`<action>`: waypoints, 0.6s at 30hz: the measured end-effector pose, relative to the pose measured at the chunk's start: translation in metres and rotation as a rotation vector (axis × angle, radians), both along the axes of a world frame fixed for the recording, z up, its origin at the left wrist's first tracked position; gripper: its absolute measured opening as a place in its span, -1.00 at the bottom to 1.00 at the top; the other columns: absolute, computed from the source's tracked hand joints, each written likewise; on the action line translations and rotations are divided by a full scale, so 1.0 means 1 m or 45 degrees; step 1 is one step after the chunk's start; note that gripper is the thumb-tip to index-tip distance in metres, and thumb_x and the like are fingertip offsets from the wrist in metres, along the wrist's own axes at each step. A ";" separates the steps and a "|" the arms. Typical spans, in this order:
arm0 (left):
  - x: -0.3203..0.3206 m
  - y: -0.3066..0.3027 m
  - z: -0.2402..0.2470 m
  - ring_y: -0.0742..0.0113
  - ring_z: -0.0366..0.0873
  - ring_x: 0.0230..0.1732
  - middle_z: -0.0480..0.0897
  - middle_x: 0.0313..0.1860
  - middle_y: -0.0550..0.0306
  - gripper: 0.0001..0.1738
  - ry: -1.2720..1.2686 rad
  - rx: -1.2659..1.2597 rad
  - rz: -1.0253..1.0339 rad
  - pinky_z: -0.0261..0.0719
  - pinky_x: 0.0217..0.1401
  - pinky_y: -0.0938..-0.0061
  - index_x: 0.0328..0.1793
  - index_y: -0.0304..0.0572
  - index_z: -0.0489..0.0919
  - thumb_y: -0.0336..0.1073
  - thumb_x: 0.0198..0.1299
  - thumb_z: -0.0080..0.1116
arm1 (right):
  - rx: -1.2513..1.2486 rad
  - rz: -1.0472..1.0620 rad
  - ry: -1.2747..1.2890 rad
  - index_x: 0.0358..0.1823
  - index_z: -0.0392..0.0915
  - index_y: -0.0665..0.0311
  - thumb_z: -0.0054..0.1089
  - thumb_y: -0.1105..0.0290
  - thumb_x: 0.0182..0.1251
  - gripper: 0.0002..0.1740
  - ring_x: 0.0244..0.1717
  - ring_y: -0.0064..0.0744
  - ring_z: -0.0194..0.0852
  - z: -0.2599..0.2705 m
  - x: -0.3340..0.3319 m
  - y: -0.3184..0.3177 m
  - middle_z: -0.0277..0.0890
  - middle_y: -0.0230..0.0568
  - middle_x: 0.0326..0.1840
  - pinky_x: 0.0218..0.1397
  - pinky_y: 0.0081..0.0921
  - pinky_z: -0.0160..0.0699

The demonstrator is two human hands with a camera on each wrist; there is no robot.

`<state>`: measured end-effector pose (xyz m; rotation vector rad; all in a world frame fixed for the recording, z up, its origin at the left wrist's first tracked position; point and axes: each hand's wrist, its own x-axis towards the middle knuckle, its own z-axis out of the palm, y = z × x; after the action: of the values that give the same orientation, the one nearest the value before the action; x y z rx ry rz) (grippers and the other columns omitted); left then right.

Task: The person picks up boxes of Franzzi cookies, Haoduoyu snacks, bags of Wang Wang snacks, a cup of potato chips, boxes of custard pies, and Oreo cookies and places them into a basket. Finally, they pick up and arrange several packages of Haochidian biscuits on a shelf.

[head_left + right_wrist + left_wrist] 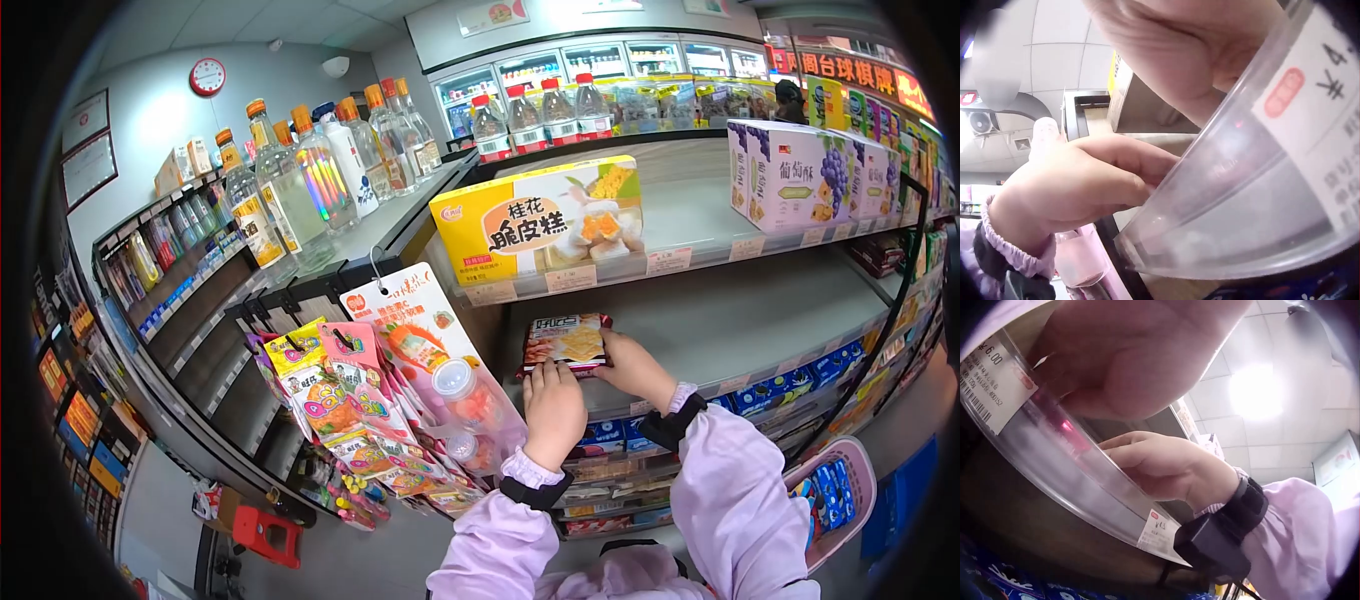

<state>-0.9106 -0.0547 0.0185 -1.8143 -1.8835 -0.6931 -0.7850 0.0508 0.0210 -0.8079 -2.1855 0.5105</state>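
A dark red snack package (566,343) with crackers pictured on it lies on the middle shelf, near its front edge. My left hand (556,412) touches the package's near side with its fingers extended. At its right side, my right hand (640,371) holds the package's near right corner. Both hands also show in the left wrist view, the left (1129,356) large at the top and the right (1169,465) beyond it. In the right wrist view the left hand (1072,184) is behind the clear shelf edge (1222,212), which partly covers its fingertips; the package is mostly hidden there.
A yellow box (540,220) and purple-and-white boxes (795,175) stand on the shelf above. Hanging candy packs (345,400) are left of my hands, bottles (300,190) at upper left. A pink basket (860,490) is at lower right, a red stool (267,536) at lower left.
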 end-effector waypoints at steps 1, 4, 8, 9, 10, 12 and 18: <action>-0.001 0.000 0.000 -0.13 0.29 0.23 0.38 0.17 -0.30 -0.53 -0.013 -0.073 0.039 0.20 0.29 0.08 0.09 -0.50 0.40 -0.43 -0.01 -0.06 | 0.000 0.028 0.035 -0.01 0.31 0.56 0.26 0.48 -0.07 -0.45 -0.08 0.18 0.42 -0.007 -0.006 0.006 0.46 0.27 -0.20 -0.04 -0.16 0.42; 0.000 0.003 -0.003 -0.19 0.25 0.27 0.35 0.18 -0.37 -0.48 -0.060 -0.114 0.134 0.17 0.31 0.05 0.14 -0.54 0.36 -0.41 0.00 -0.06 | 0.022 0.032 0.060 0.07 0.27 0.57 0.17 0.53 -0.02 -0.43 -0.07 0.18 0.42 -0.007 -0.013 0.003 0.46 0.29 -0.17 -0.02 -0.16 0.42; -0.002 0.007 -0.006 -0.27 0.20 0.30 0.31 0.21 -0.44 -0.42 -0.082 -0.154 0.190 0.10 0.35 0.02 0.18 -0.58 0.30 -0.39 -0.01 -0.04 | 0.076 0.053 0.001 0.16 0.21 0.56 0.11 0.54 0.02 -0.39 -0.06 0.18 0.43 -0.004 -0.018 -0.003 0.45 0.30 -0.13 0.01 -0.18 0.41; -0.003 0.007 -0.006 -0.28 0.19 0.30 0.30 0.21 -0.45 -0.41 -0.089 -0.151 0.197 0.09 0.36 0.01 0.19 -0.59 0.30 -0.39 -0.01 -0.03 | 0.039 0.073 0.002 0.15 0.21 0.57 0.08 0.55 0.02 -0.41 -0.04 0.19 0.41 -0.005 -0.019 -0.005 0.43 0.32 -0.10 0.03 -0.19 0.40; -0.004 0.008 -0.007 -0.29 0.18 0.30 0.29 0.22 -0.46 -0.41 -0.095 -0.147 0.202 0.07 0.36 0.01 0.19 -0.59 0.29 -0.39 -0.01 -0.03 | 0.041 0.093 0.011 0.16 0.21 0.57 0.07 0.55 0.02 -0.41 -0.03 0.19 0.40 -0.006 -0.019 -0.006 0.42 0.32 -0.09 0.04 -0.18 0.40; -0.004 0.009 -0.009 -0.31 0.14 0.31 0.22 0.25 -0.48 -0.38 -0.131 -0.126 0.189 0.02 0.38 -0.01 0.20 -0.61 0.26 -0.41 -0.04 -0.03 | 0.048 0.125 0.031 0.16 0.20 0.57 0.06 0.56 0.02 -0.40 -0.01 0.19 0.39 -0.007 -0.017 -0.010 0.40 0.34 -0.07 0.06 -0.18 0.39; 0.030 -0.022 0.008 -0.32 0.10 0.32 0.21 0.25 -0.47 -0.42 -0.283 0.014 -0.161 0.02 0.39 0.02 0.21 -0.57 0.24 -0.46 0.00 -0.04 | 0.179 0.015 0.177 0.22 0.18 0.43 0.11 0.48 0.11 -0.39 0.24 0.12 0.17 0.007 0.032 -0.075 0.19 0.23 0.22 0.28 -0.27 0.21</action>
<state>-0.8806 -0.0769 0.0263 -1.9304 -1.9075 -0.9835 -0.7533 -0.0241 0.0282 -0.6643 -2.0735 0.4014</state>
